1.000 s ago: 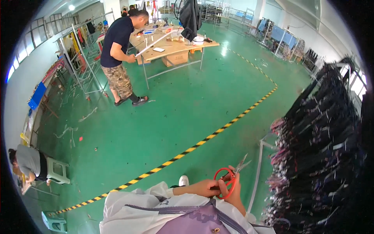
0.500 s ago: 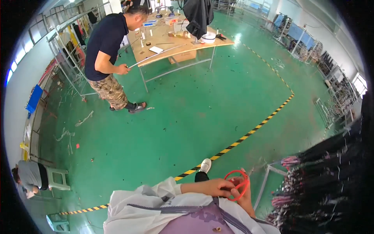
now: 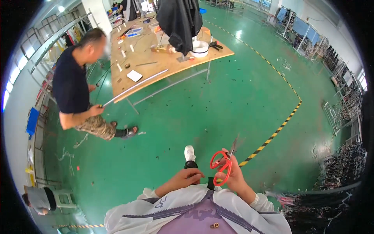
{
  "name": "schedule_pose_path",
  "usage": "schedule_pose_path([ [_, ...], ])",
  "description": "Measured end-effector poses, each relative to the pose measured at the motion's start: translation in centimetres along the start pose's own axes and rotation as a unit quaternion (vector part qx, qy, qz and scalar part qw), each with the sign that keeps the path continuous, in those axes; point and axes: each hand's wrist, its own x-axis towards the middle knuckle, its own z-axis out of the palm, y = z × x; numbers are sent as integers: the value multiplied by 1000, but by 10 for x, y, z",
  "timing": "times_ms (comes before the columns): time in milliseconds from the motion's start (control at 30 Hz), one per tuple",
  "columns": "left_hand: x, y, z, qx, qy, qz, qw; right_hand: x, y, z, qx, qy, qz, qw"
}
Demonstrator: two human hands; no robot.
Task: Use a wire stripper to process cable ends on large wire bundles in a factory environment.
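Note:
My right hand (image 3: pixel 235 177), in front of my waist to the right, is closed round a pair of scissors (image 3: pixel 224 172) with red loop handles. The metal blades point up and away from me and look slightly blurred. My left hand (image 3: pixel 183 179) hovers just in front of my jacket (image 3: pixel 156 206), its loosely bent fingers pointing right and nothing visible in them. A gap separates it from the scissors.
Ahead on the left, a person (image 3: pixel 76 85) holds a long thin rod (image 3: pixel 136 86) at a wooden worktable (image 3: pixel 156 72). Dark bundled strands (image 3: pixel 311 212) hang at my lower right. Yellow-black floor tape (image 3: pixel 269 141) crosses the green floor (image 3: pixel 241 109). Another person (image 3: pixel 39 199) sits at lower left.
My hands have parted; the left has moved left, away from the scissors. The right has raised them with the blades upward. The worktable appears closer, and the dark strands lie lower in view.

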Motion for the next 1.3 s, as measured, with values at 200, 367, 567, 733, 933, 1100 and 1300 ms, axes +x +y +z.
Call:
schedule_pose_path([
  [200, 158, 14, -101, 4, -26, 33, 999, 124, 7, -58, 53, 163, 68, 983],
  [367, 282, 116, -141, 132, -74, 130, 980, 207, -20, -121, 73, 245, 25, 966],
  [567, 416, 191, -165, 232, -139, 182, 946, 286, -7, -221, 42, 330, -15, 943],
  [733, 541, 207, -172, 163, -154, 83, 971, 368, -14, -355, 32, 361, -57, 930],
  [933, 673, 260, -198, 154, -66, 58, 984, 512, -30, -486, 14, 255, -82, 963],
  [1100, 745, 282, -241, 54, 76, -5, 996, 631, -43, -543, 36, 182, -1, 983],
  [1300, 845, 290, -284, 33, 124, -19, 992, 748, -42, -598, 17, 121, 53, 991],
])
